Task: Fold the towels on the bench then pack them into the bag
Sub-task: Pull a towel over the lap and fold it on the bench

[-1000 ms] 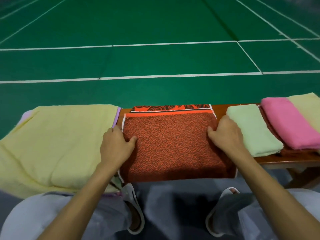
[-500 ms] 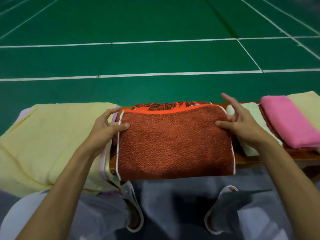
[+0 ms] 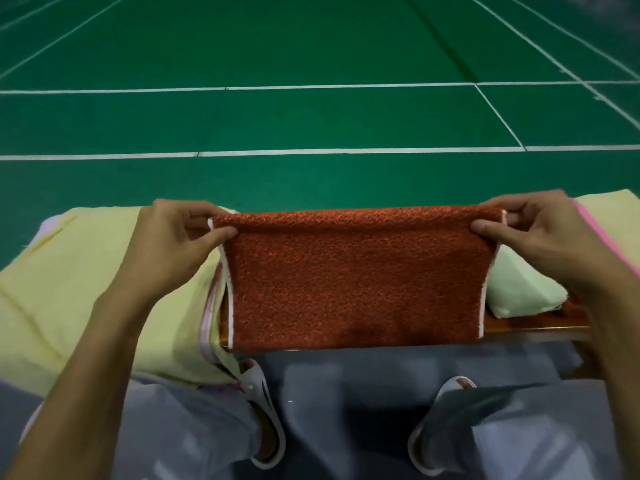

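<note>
An orange-red towel with white edging lies folded on the wooden bench, its far edge lifted. My left hand pinches the far left corner between thumb and fingers. My right hand pinches the far right corner the same way. A large pale yellow towel is spread over the bench to the left. A folded pale green towel lies just right of the red one, partly behind my right hand. No bag is in view.
A pink towel and another pale yellow one show at the far right. My knees in grey trousers and white slippers are below the bench. Green court floor with white lines stretches beyond.
Both hands went from resting at the red towel's sides to pinching its far corners and raising that edge. The patterned strip at the back is now hidden.
</note>
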A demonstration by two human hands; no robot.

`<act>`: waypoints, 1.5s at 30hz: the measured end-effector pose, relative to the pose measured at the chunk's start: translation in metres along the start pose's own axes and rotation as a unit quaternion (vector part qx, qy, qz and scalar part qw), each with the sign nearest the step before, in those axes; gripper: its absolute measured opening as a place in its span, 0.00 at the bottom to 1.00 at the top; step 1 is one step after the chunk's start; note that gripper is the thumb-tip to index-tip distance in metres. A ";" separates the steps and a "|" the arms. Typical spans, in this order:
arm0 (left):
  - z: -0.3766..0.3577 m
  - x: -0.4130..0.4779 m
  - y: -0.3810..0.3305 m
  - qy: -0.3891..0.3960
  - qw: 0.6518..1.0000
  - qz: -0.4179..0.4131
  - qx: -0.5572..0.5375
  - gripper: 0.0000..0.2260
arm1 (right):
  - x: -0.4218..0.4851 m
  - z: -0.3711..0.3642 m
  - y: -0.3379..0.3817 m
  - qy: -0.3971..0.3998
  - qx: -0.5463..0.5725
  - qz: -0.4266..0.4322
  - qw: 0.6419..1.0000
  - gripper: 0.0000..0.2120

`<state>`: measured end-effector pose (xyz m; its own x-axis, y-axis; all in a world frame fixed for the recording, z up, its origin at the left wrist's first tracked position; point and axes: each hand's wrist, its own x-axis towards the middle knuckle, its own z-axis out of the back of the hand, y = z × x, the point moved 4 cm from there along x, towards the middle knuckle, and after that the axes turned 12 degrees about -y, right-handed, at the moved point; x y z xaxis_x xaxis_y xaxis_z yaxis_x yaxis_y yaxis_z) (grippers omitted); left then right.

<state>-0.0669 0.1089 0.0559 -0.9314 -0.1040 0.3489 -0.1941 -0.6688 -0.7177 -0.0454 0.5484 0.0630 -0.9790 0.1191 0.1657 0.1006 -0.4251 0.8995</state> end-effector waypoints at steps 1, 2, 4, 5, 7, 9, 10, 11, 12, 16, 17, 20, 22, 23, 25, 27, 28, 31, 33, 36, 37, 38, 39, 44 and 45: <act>0.002 0.000 -0.005 -0.019 0.999 -0.020 0.027 0.02 | 0.000 0.002 0.003 -0.015 -0.037 0.017 0.999 0.06; 0.002 0.002 -0.007 -0.034 0.998 -0.026 0.036 0.03 | 0.000 0.004 0.006 -0.030 -0.069 0.033 0.997 0.04; 0.001 0.008 -0.009 -0.048 0.999 0.003 -0.013 0.05 | 0.003 0.007 0.009 -0.071 -0.087 0.051 0.992 0.03; 0.000 0.012 -0.009 -0.046 0.997 0.023 -0.059 0.05 | 0.006 0.006 0.011 -0.098 -0.077 0.061 0.990 0.04; -0.006 0.021 -0.013 -0.030 0.983 0.052 -0.171 0.04 | 0.013 0.001 0.015 -0.140 -0.017 0.075 0.987 0.05; -0.012 0.027 -0.018 -0.024 0.956 0.064 -0.285 0.04 | 0.019 -0.005 0.016 -0.150 0.075 0.068 0.983 0.07; -0.013 0.029 -0.017 -0.032 0.944 0.056 -0.323 0.05 | 0.021 -0.006 0.015 -0.151 0.108 0.070 0.980 0.08; -0.013 0.030 -0.016 -0.039 0.935 0.048 -0.349 0.06 | 0.022 -0.007 0.014 -0.152 0.126 0.078 0.977 0.10; -0.013 0.029 -0.012 -0.041 0.929 0.044 -0.364 0.07 | 0.022 -0.006 0.011 -0.152 0.139 0.086 0.975 0.10; -0.012 0.013 0.021 0.012 0.940 0.086 -0.329 0.11 | 0.014 -0.013 -0.010 -0.150 0.119 0.081 0.978 0.14; -0.014 0.007 0.029 0.042 0.950 0.096 -0.295 0.12 | 0.011 -0.017 -0.019 -0.140 0.083 0.080 0.983 0.15; -0.026 -0.010 0.047 0.144 0.972 0.089 -0.165 0.05 | 0.000 -0.032 -0.054 -0.043 -0.023 0.061 0.997 0.14; -0.032 -0.017 0.059 0.205 0.973 0.067 -0.082 0.09 | -0.007 -0.039 -0.074 0.031 -0.070 0.030 0.997 0.16; -0.034 -0.021 0.063 0.232 0.970 0.060 -0.040 0.10 | -0.009 -0.041 -0.079 0.058 -0.106 0.024 0.992 0.17; -0.036 -0.023 0.069 0.262 0.963 0.059 0.015 0.11 | -0.015 -0.041 -0.082 0.105 -0.170 0.011 0.980 0.18; -0.035 -0.025 0.064 0.303 0.950 0.077 0.015 0.09 | -0.019 -0.037 -0.074 0.142 -0.213 -0.004 0.967 0.17; -0.033 -0.026 0.059 0.323 0.942 0.089 0.001 0.06 | -0.019 -0.033 -0.069 0.159 -0.230 -0.015 0.960 0.14; -0.033 -0.021 0.048 0.284 0.954 0.098 0.006 0.12 | -0.017 -0.022 -0.045 0.166 -0.276 -0.054 0.945 0.02; -0.039 -0.012 0.042 0.124 0.988 0.038 0.081 0.22 | -0.010 -0.021 -0.034 0.082 -0.381 -0.028 0.921 0.13; -0.072 -0.014 0.012 -0.022 0.983 -0.096 0.152 0.24 | 0.001 -0.053 -0.025 -0.070 -0.505 0.049 0.859 0.19; -0.089 -0.016 0.001 -0.012 0.980 -0.117 0.164 0.28 | 0.002 -0.075 -0.026 -0.072 -0.482 0.076 0.870 0.22; -0.106 -0.019 -0.002 0.007 0.974 -0.134 0.182 0.31 | 0.001 -0.100 -0.028 -0.045 -0.455 0.099 0.884 0.28; -0.124 -0.025 -0.005 0.030 0.967 -0.149 0.205 0.33 | -0.001 -0.125 -0.033 -0.003 -0.438 0.125 0.890 0.33; -0.176 -0.055 0.012 0.149 0.943 -0.150 0.257 0.32 | -0.016 -0.191 -0.066 0.113 -0.446 0.159 0.874 0.33; -0.176 -0.054 0.019 0.149 0.943 -0.136 0.264 0.32 | -0.015 -0.188 -0.069 0.109 -0.445 0.150 0.876 0.34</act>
<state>-0.0745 0.2315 -0.0822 -0.9296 0.2833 0.2357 -0.3314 -0.9225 -0.1979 -0.0714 0.4075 -0.0775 -0.9526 -0.2513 0.1718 0.2761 -0.9509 0.1402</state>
